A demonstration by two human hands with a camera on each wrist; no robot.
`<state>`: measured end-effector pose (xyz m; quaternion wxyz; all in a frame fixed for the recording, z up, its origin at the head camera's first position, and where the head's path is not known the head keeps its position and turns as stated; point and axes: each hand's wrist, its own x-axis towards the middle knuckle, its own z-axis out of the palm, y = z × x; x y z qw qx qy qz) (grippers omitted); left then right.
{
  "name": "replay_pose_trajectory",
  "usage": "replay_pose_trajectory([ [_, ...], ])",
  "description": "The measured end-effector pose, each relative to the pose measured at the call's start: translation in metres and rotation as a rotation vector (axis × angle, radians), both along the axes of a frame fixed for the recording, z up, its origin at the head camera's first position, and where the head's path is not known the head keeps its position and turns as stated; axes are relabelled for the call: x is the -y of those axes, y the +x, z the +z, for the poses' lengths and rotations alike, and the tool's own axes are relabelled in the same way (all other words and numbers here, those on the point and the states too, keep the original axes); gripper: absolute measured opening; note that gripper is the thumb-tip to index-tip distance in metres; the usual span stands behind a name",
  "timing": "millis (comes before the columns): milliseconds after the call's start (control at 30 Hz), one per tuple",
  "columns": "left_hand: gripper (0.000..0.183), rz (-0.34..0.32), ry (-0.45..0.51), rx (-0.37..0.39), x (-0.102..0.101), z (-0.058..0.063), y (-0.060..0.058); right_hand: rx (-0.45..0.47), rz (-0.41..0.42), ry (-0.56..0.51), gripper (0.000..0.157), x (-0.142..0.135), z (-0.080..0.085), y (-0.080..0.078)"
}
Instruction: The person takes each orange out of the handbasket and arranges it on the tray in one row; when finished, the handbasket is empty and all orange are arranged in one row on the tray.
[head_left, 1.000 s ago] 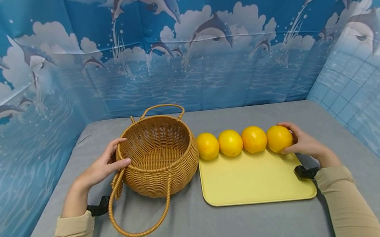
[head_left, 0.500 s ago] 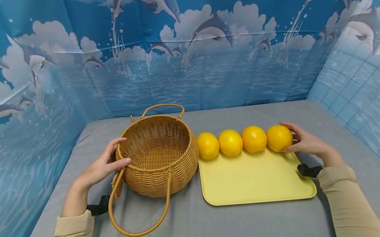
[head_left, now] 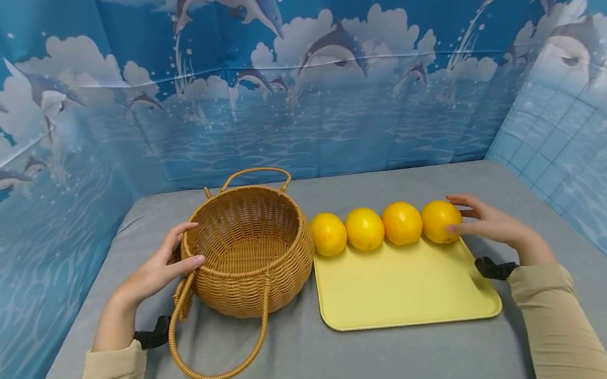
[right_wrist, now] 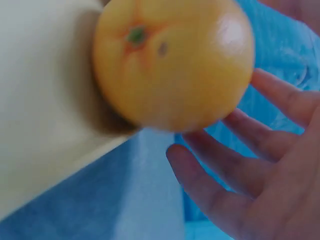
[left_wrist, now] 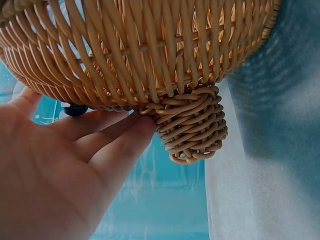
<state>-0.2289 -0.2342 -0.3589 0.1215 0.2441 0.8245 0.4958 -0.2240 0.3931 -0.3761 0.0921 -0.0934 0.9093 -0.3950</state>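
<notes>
A round wicker basket point(head_left: 259, 286) with two looped handles stands open-topped on the left. My left hand point(head_left: 155, 275) holds its left rim, thumb and index finger over the edge. The left wrist view shows the other fingers point(left_wrist: 122, 145) against the outer wall, beside a small woven knob point(left_wrist: 192, 127). Several oranges point(head_left: 365, 229) line the far side of a yellow tray point(head_left: 405, 292). At the right-hand orange point(head_left: 441, 222), my right hand point(head_left: 492, 228) is spread loosely around its right side. In the right wrist view, the fingertips sit right by the orange's skin, below its green stem mark.
Grey cloth point(head_left: 306, 377) covers the table. The basket stands close against the tray's left edge and the leftmost orange point(head_left: 328, 234). A blue dolphin-print curtain point(head_left: 293, 113) encloses the back and sides.
My right hand has loosened and shifted slightly right, its fingers spreading from the right-hand orange. The left hand keeps its place on the basket. The head view has moved a little.
</notes>
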Motion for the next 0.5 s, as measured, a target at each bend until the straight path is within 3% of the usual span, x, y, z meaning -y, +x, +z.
replay_pose_trajectory([
  [267, 0.067, 0.026, -0.057, 0.002, 0.0, 0.003, 0.004, -0.083, 0.01, 0.021, 0.076, 0.022, 0.021, 0.003],
  [500, 0.064, 0.024, -0.149, -0.017, -0.002, 0.017, 0.013, -0.181, 0.098, 0.002, 0.068, 0.04, 0.036, 0.012],
])
